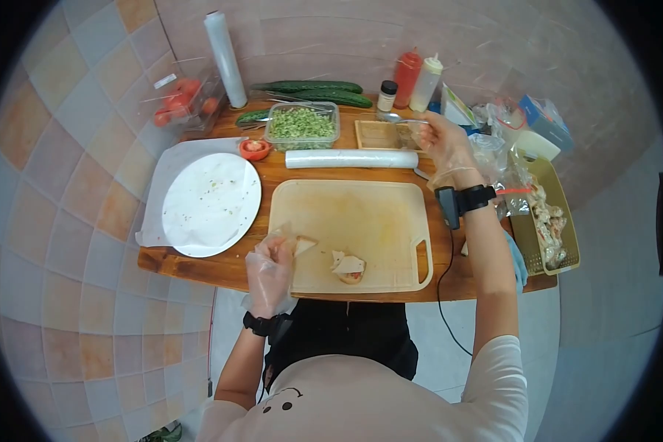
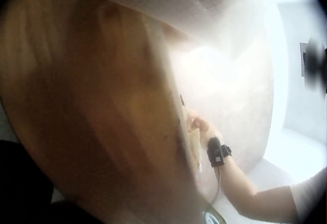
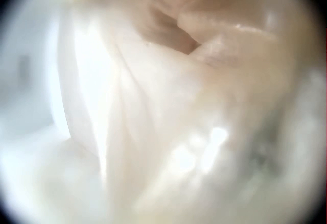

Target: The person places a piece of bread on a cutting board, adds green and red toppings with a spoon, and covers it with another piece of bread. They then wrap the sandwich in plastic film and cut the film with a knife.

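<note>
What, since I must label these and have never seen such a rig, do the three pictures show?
There is no machine: a person works with the left hand and right hand, in clear gloves. The sharp picture looks down from a camera worn on the head. The blurred, mostly brown one comes from the left wrist; the blurred pale one from the right wrist. On the table are a board, a plate, a tub of chopped greens, cucumbers, bottles and more. The right hand's grip holds a spoon. The left hand is at a piece of bread over the board; I can't tell whether its grip holds it.
</note>
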Demonstrator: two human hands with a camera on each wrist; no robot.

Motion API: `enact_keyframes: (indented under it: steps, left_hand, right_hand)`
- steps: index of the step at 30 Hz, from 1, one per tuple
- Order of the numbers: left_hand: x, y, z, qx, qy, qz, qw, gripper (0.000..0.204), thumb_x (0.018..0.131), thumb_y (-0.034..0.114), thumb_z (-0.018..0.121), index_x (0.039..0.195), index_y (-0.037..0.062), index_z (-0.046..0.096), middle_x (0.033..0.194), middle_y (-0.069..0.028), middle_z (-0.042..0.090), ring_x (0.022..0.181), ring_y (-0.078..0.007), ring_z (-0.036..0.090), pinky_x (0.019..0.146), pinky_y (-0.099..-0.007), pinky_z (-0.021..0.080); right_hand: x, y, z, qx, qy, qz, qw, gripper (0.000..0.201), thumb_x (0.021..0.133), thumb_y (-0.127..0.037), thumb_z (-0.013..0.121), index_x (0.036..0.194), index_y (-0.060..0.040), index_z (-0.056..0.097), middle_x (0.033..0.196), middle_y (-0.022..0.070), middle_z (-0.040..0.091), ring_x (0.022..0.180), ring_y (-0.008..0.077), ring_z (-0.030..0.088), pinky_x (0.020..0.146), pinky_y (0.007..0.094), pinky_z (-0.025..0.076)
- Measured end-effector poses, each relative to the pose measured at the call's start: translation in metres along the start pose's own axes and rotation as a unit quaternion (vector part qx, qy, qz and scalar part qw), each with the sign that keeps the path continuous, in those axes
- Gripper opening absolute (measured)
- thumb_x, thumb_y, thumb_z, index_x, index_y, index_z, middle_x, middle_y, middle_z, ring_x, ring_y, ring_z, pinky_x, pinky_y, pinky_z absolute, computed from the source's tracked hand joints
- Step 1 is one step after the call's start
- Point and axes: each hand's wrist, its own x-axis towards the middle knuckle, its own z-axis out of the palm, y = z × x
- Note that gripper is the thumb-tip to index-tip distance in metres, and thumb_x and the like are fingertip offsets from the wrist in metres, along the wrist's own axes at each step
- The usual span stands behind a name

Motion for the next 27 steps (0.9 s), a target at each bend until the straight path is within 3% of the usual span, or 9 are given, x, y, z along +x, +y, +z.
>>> enact_keyframes:
  steps: [3,7,9,10,13,16,19,22,27]
  left_hand:
    - [-0.001,-0.025,0.008,-0.038,0.015,0.02,0.999,0.021,0.092,0.012,0.069,0.103,-0.0068,0.07,0.086,-0.0191,0.071,0.072,-0.0229,0.066,0.067,-0.0357,0.052]
    - [-0.002,-0.002,0.001,-0.042,-0.002,-0.016,0.999,0.021,0.093,0.011,0.069,0.103,-0.0066,0.07,0.081,-0.0181,0.071,0.066,-0.0232,0.065,0.062,-0.0357,0.051]
    - [0.0,-0.011,0.004,-0.033,0.009,0.024,0.999,0.02,0.093,0.011,0.069,0.102,-0.0067,0.07,0.079,-0.0177,0.071,0.064,-0.022,0.065,0.061,-0.0347,0.05]
    - [0.001,-0.01,0.003,-0.028,0.012,0.044,0.999,0.019,0.093,0.01,0.069,0.101,-0.0068,0.071,0.078,-0.0175,0.07,0.064,-0.0214,0.065,0.06,-0.0342,0.05]
    - [-0.001,-0.002,-0.002,-0.04,-0.026,-0.011,0.999,0.018,0.094,0.008,0.068,0.102,-0.0082,0.07,0.084,-0.0066,0.069,0.071,-0.0092,0.058,0.066,-0.0266,0.048]
    - [-0.002,-0.007,0.002,-0.028,-0.009,-0.004,1.0,0.018,0.094,0.008,0.068,0.101,-0.0084,0.07,0.083,-0.0084,0.07,0.07,-0.0099,0.059,0.065,-0.027,0.049]
    - [-0.001,-0.001,-0.001,-0.033,0.004,0.017,0.999,0.018,0.093,0.01,0.07,0.098,-0.0069,0.071,0.076,-0.0172,0.07,0.062,-0.0201,0.064,0.059,-0.0335,0.049]
    - [-0.001,0.004,-0.003,-0.046,0.005,0.016,0.999,0.016,0.093,0.009,0.069,0.097,-0.0067,0.071,0.074,-0.0169,0.069,0.06,-0.0204,0.063,0.057,-0.0339,0.048]
    - [-0.001,-0.006,-0.002,-0.017,0.018,0.052,0.998,0.014,0.093,0.008,0.07,0.096,-0.0057,0.071,0.071,-0.0165,0.067,0.059,-0.0221,0.063,0.056,-0.0346,0.049]
  right_hand:
    - [-0.009,0.016,0.055,-0.106,-0.033,-0.027,0.993,0.022,0.096,-0.023,0.069,0.1,-0.0024,0.072,0.083,0.0017,0.067,0.071,0.0091,0.062,0.066,0.0243,0.052]
    - [-0.008,0.033,0.115,-0.205,-0.067,-0.052,0.975,0.024,0.095,-0.025,0.067,0.092,-0.0011,0.072,0.081,0.0028,0.067,0.068,0.0105,0.06,0.065,0.0248,0.05]
    - [0.01,0.041,0.133,-0.289,-0.072,-0.043,0.954,0.026,0.094,-0.025,0.066,0.089,0.0001,0.07,0.079,0.0047,0.067,0.066,0.0121,0.06,0.065,0.0263,0.05]
    - [0.018,0.046,0.135,-0.361,-0.088,-0.089,0.924,0.028,0.094,-0.024,0.063,0.086,0.0016,0.068,0.077,0.0081,0.067,0.065,0.0143,0.061,0.063,0.029,0.05]
    - [0.036,0.057,0.145,-0.38,-0.073,-0.083,0.918,0.029,0.095,-0.024,0.061,0.085,0.0024,0.069,0.077,0.0088,0.067,0.066,0.0165,0.062,0.064,0.0304,0.049]
    - [0.038,0.06,0.154,-0.368,-0.034,-0.07,0.926,0.03,0.095,-0.023,0.059,0.084,0.0028,0.069,0.075,0.0086,0.068,0.069,0.0172,0.064,0.065,0.0305,0.05]
    - [0.036,0.064,0.159,-0.358,-0.022,-0.085,0.929,0.033,0.094,-0.025,0.058,0.084,0.0034,0.07,0.076,0.0117,0.069,0.072,0.0217,0.066,0.07,0.0336,0.052]
    - [0.048,0.067,0.156,-0.479,-0.037,-0.138,0.866,0.037,0.094,-0.028,0.055,0.086,0.0044,0.071,0.08,0.0167,0.071,0.076,0.0274,0.068,0.076,0.0377,0.053]
    - [0.059,0.079,0.154,-0.533,-0.054,-0.177,0.825,0.041,0.095,-0.029,0.052,0.087,0.0056,0.071,0.083,0.0198,0.072,0.08,0.0318,0.07,0.078,0.04,0.053]
